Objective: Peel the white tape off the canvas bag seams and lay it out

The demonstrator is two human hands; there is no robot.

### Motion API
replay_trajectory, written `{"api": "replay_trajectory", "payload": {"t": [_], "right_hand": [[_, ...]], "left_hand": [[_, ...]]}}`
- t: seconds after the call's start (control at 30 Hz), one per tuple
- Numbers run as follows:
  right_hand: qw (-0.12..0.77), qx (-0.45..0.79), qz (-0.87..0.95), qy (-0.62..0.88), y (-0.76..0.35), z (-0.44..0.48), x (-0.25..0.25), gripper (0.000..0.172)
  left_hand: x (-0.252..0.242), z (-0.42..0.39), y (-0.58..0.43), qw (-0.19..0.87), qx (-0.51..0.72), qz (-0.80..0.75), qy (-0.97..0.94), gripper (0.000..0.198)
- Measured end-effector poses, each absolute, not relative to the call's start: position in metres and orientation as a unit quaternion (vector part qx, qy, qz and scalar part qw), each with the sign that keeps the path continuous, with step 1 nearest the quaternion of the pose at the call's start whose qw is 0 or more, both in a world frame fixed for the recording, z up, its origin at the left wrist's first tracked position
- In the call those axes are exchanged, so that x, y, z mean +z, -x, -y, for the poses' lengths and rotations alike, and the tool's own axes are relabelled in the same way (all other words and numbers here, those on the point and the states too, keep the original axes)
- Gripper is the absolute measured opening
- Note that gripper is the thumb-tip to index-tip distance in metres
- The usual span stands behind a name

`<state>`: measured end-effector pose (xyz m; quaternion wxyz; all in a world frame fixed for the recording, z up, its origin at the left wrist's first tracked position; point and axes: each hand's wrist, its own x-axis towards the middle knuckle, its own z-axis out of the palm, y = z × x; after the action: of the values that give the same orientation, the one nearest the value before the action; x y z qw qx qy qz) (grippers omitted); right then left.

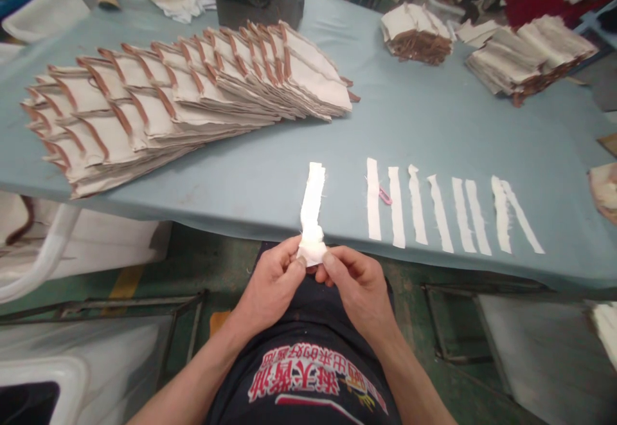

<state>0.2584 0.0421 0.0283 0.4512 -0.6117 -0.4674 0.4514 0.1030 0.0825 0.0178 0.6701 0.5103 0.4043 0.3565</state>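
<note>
Between my two hands, at the table's front edge, is a white fabric strip (313, 203) with frayed sides. Its far part lies on the blue-green table cover (260, 174), and its near end is bunched or folded. My left hand (279, 274) pinches that end from the left, thumb on top. My right hand (351, 277) pinches the same end from the right. To the right, several similar white strips (396, 206) lie in a row, roughly parallel. A small pink clip-like piece (384, 195) sits between the first two of them.
A long fanned stack of cream fabric pieces with brown edging (193, 87) covers the table's left. Behind it lies a dark curved item (260, 4). Two more fabric bundles (417, 33) (530, 55) are at the back right. Metal frames (193, 299) stand below the table.
</note>
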Motion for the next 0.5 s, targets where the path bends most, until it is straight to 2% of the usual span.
{"api": "replay_trajectory", "payload": {"t": [0.2, 0.37, 0.5], "right_hand": [[0.475, 0.423, 0.472, 0.610, -0.256, -0.036, 0.024, 0.025], [0.553, 0.482, 0.348, 0.584, -0.250, -0.036, 0.005, 0.030], [0.572, 0.502, 0.302, 0.574, -0.245, -0.038, -0.006, 0.036]], "left_hand": [[0.018, -0.075, -0.107, 0.617, 0.333, -0.457, -0.547, 0.030], [0.014, -0.070, -0.113, 0.589, 0.331, -0.482, -0.558, 0.030], [0.011, -0.067, -0.118, 0.567, 0.328, -0.502, -0.566, 0.027]]}}
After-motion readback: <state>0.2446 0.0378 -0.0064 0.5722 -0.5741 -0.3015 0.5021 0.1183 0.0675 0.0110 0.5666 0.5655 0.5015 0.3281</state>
